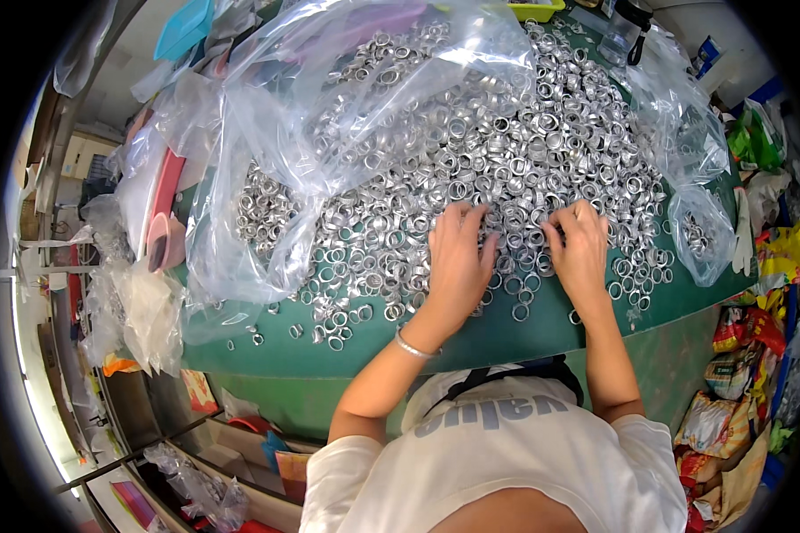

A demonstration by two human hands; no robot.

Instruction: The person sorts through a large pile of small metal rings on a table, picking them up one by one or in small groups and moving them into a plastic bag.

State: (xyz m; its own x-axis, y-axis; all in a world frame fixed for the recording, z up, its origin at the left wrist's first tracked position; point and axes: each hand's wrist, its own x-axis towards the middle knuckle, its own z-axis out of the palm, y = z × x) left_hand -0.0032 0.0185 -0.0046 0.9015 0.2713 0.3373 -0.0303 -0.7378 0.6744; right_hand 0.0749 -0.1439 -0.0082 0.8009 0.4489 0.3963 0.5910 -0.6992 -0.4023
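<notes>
A broad heap of small silver metal rings covers much of the green tabletop. My left hand rests over the heap's near edge, fingers bent down among the rings and thumb held apart. A bracelet circles that wrist. To its right, my right hand is curled over more rings, with a small gap between thumb and forefinger. Neither hand plainly grips a ring; the undersides of the fingers are hidden. Loose rings lie between the two wrists.
Clear plastic sheeting drapes over the heap's left part. A small clear bag of rings lies at the table's right edge. A drinking bottle stands at the far right. Bright packets are piled beside the table, and drawers sit lower left.
</notes>
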